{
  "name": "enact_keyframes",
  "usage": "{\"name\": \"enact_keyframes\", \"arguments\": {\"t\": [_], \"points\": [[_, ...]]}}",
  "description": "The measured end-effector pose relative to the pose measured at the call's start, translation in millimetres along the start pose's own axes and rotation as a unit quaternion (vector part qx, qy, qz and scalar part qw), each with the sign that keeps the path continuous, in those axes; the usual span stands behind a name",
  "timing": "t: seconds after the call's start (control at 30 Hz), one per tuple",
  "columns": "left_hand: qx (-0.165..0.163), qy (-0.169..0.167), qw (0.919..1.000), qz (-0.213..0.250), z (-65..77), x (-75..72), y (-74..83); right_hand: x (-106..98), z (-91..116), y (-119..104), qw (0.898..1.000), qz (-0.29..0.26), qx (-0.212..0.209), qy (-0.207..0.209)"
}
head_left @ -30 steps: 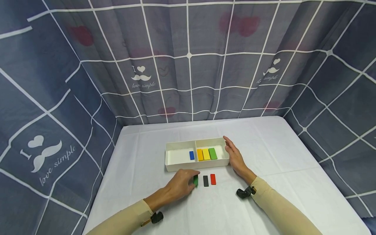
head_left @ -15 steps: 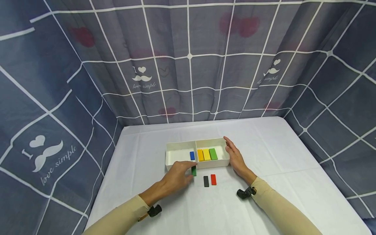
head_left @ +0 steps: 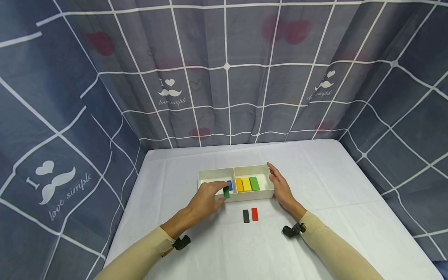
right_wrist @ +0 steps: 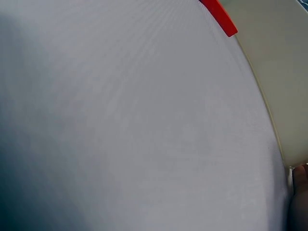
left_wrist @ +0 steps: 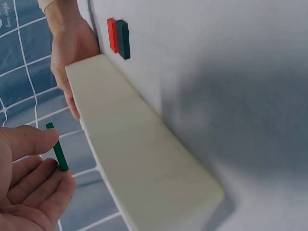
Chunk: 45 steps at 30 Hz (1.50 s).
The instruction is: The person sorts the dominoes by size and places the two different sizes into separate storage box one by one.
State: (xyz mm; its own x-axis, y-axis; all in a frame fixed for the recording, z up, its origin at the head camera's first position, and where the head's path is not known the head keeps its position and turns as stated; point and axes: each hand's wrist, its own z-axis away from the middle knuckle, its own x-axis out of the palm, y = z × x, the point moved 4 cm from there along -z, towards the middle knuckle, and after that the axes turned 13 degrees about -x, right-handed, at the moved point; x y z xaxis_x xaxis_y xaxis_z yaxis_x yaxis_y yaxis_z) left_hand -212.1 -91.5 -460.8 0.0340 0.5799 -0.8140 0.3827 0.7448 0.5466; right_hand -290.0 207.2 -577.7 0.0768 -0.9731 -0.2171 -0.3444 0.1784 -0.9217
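Observation:
My left hand pinches a dark green rectangular block between thumb and fingertips, over the front edge of the white two-compartment box. The left wrist view shows that green block edge-on beside the box. Partly covered by the held block, a blue block lies in the left compartment. Two yellow blocks and a lighter green block lie side by side in the right compartment. My right hand rests against the box's right end with fingers extended.
On the white tablecloth in front of the box lie a black block and a red block, side by side. Grey-blue checked curtains stand around the table's back and sides.
My left hand has lifted the dark green block from beside the black one and carried it forward and left to the box's front edge. My right hand has stayed put.

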Motion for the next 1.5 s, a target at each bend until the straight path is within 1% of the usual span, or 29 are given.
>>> {"name": "enact_keyframes", "arguments": {"t": [0.1, 0.3, 0.47, 0.63, 0.8, 1.0, 1.3, 1.5], "points": [[-0.006, 0.006, 1.0000, -0.001, -2.9, -3.1, -1.2, -0.1, 0.0, -1.2, 1.000, 0.000, -0.001, 0.002], [-0.018, 0.007, 0.9998, -0.004, -8.6, -5.5, -6.3, -0.5, 0.0, -0.1, 1.000, 0.003, 0.001, -0.002], [-0.025, 0.009, 0.9994, -0.020, -14.7, -5.4, -10.9, -1.0, 0.0, 2.6, 1.000, 0.003, 0.002, -0.001], [-0.023, 0.011, 0.9991, -0.033, -20.6, -5.2, -13.9, -1.5, 0.7, 3.2, 1.000, 0.003, 0.000, -0.001], [-0.024, 0.005, 0.9989, -0.040, -26.4, -4.4, -17.3, -1.7, 1.0, 2.9, 1.000, 0.003, 0.000, -0.003], [-0.019, 0.005, 0.9989, -0.043, -32.7, -2.7, -21.2, -1.5, -0.3, 4.1, 1.000, 0.005, 0.001, -0.004], [-0.028, -0.016, 0.9987, -0.039, -43.2, 3.0, -27.8, -1.1, -1.0, 3.1, 1.000, -0.003, -0.004, -0.003], [-0.043, -0.040, 0.9977, -0.035, -49.1, 11.7, -36.5, -0.6, -0.5, 2.1, 1.000, 0.000, -0.004, -0.001]]}}
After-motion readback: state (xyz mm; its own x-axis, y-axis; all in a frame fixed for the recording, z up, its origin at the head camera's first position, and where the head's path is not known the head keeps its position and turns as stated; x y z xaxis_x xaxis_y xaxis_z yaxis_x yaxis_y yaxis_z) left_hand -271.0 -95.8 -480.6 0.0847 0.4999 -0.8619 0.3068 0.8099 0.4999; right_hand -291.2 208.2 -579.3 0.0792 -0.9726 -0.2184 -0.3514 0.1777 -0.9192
